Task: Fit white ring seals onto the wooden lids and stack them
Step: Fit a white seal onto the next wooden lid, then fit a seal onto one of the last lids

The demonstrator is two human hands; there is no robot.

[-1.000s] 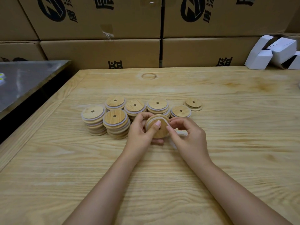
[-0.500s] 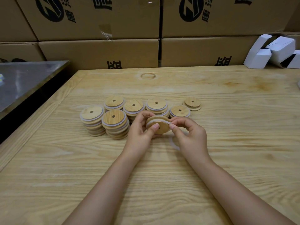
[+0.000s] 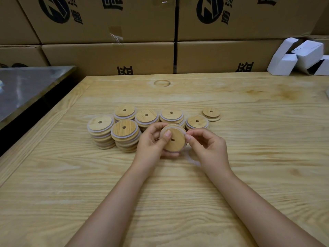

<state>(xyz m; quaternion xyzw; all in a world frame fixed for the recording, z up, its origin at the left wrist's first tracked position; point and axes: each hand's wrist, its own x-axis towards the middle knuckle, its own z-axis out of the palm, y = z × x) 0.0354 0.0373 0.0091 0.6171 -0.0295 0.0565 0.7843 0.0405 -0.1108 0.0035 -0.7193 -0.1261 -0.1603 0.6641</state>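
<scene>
Wooden lid [image 3: 173, 139], tilted toward the camera just above the table [image 3: 249, 125], sits in the left hand [image 3: 151, 141], thumb across its face and fingers curled behind, likely to steady it. The right hand [image 3: 208, 148] pinches the white ring seal [image 3: 175, 129] at the lid's right edge, apparently working it over the rim. Just behind stand the stacks of sealed lids [image 3: 124, 134], near enough for easy stacking, with unsealed lids [image 3: 211, 113] to their right.

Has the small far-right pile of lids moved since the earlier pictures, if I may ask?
No. The far-right pile keeps its place beside the neighbouring stack.
</scene>
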